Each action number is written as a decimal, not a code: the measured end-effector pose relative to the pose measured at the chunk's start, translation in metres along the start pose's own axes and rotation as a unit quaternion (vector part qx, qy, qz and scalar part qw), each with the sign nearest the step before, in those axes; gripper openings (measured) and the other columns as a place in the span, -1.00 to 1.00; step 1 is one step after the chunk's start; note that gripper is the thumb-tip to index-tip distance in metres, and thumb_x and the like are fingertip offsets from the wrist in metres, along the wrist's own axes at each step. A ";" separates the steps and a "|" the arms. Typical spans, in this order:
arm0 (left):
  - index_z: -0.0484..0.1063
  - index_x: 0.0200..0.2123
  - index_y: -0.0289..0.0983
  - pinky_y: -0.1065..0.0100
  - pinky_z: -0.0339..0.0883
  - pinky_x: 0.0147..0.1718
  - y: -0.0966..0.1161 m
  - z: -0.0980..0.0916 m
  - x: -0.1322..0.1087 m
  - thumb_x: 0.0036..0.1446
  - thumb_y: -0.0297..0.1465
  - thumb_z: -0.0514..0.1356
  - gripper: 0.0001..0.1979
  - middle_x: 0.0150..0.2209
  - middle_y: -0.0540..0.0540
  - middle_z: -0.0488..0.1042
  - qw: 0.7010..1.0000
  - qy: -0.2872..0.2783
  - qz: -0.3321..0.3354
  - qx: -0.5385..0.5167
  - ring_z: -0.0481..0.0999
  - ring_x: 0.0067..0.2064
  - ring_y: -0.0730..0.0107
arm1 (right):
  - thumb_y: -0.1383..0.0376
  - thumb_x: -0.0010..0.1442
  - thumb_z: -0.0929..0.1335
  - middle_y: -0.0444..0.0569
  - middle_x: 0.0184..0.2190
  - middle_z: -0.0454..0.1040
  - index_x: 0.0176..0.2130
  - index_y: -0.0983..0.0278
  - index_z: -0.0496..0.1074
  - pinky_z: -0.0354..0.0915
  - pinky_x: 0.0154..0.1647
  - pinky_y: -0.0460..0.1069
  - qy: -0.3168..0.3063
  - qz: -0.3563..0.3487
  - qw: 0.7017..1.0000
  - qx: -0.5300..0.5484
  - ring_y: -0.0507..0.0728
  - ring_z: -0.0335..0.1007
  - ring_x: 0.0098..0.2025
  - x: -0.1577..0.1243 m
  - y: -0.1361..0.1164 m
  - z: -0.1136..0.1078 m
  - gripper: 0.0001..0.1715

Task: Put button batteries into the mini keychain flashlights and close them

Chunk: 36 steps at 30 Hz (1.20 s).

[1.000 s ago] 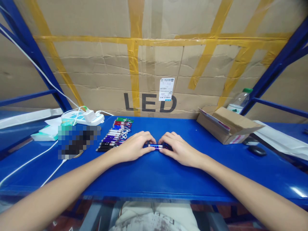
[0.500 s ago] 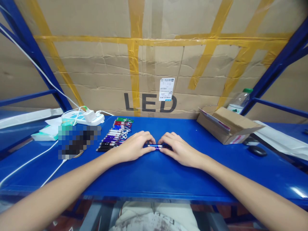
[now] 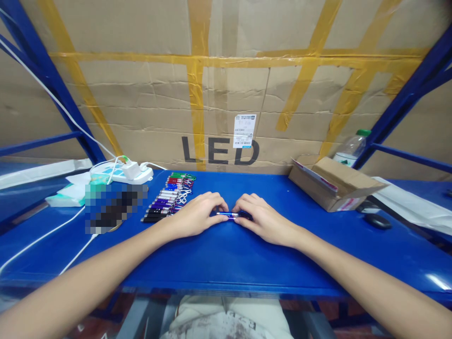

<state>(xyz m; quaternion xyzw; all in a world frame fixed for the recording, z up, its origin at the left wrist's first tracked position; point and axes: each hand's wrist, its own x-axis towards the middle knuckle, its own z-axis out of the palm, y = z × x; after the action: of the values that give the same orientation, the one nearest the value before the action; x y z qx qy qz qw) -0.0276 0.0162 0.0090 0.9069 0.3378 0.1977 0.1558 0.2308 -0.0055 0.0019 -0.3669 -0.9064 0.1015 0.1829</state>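
Between my two hands, low over the table's middle, lies a small shiny blue keychain flashlight (image 3: 229, 215) with a purple tint along its lower side. My left hand (image 3: 203, 212) pinches its left end with thumb and fingers. On its other end, the fingers of my right hand (image 3: 259, 216) are closed, hiding most of that end. Left of my left hand, a row of similar keychain flashlights (image 3: 169, 194) with clips runs away from me in green, red, blue, silver, purple and black. My left wrist covers part of the nearest ones.
The blue table (image 3: 229, 268) carries an open cardboard box (image 3: 328, 188) and a black computer mouse (image 3: 377, 221) at the right. A white power strip (image 3: 141, 176) with cables and a tissue pack (image 3: 67, 195) sit at the left. Behind stands a large taped carton (image 3: 151, 103).
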 end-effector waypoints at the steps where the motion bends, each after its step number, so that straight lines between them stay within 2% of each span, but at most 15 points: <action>1: 0.51 -0.08 -0.19 0.24 0.36 -0.03 0.000 0.000 0.000 0.40 -0.31 0.31 -0.90 -0.09 -0.06 0.55 1.000 0.001 0.000 -0.001 0.52 -0.02 0.20 | 0.17 0.56 0.29 0.01 -0.05 0.47 -0.02 0.17 0.42 0.25 0.06 0.15 0.000 0.002 1.000 -0.001 0.24 0.33 -0.02 0.000 0.000 0.000 -0.84; 10: 0.49 -0.12 -0.19 0.22 0.34 -0.03 -0.001 0.000 0.000 0.41 -0.30 0.29 -0.90 -0.09 -0.06 0.54 1.000 -0.005 0.002 -0.003 0.51 -0.01 0.19 | 0.21 0.56 0.29 0.02 -0.05 0.47 -0.02 0.18 0.43 0.24 0.06 0.17 -0.005 0.004 1.000 -0.002 0.24 0.33 -0.03 0.000 -0.004 -0.002 -0.85; 14: 0.50 -0.11 -0.19 0.23 0.34 -0.06 0.000 -0.001 0.000 0.35 -0.27 0.36 -0.84 -0.10 -0.06 0.54 1.000 -0.010 -0.003 -0.009 0.51 -0.04 0.19 | 0.23 0.55 0.29 0.03 -0.05 0.47 -0.03 0.19 0.42 0.25 0.05 0.17 0.000 0.007 1.000 -0.008 0.24 0.32 -0.03 0.001 -0.003 -0.002 -0.86; 20: 0.51 -0.10 -0.19 0.23 0.35 -0.06 0.001 0.000 0.000 0.34 -0.33 0.36 -0.87 -0.10 -0.05 0.54 1.000 -0.013 0.002 -0.008 0.51 -0.04 0.19 | 0.30 0.53 0.30 0.01 -0.05 0.49 -0.07 0.18 0.40 0.25 0.07 0.17 0.011 0.003 1.000 -0.002 0.24 0.34 -0.01 0.001 -0.001 -0.002 -0.93; 31: 0.52 -0.03 -0.17 0.22 0.35 -0.02 0.002 -0.002 0.000 0.36 -0.31 0.35 -0.84 -0.04 -0.07 0.56 1.000 -0.014 -0.002 0.006 0.52 0.01 0.16 | 0.17 0.54 0.31 0.04 0.00 0.50 0.04 0.16 0.43 0.28 0.09 0.19 0.006 0.003 1.000 0.003 0.27 0.35 0.04 0.000 -0.001 0.000 -0.83; 36: 0.53 0.01 -0.17 0.19 0.35 0.00 0.003 -0.001 0.000 0.36 -0.28 0.35 -0.78 -0.02 -0.09 0.56 0.999 -0.016 -0.015 0.025 0.52 0.03 0.13 | 0.20 0.54 0.31 0.04 -0.01 0.51 0.06 0.17 0.44 0.27 0.09 0.19 0.012 0.015 0.999 -0.027 0.27 0.36 0.02 0.001 0.005 0.002 -0.82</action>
<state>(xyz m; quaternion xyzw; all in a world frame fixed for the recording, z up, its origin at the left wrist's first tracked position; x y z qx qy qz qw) -0.0264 0.0145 0.0109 0.9086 0.3534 0.1722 0.1411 0.2326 -0.0014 -0.0019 -0.3862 -0.9011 0.0755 0.1822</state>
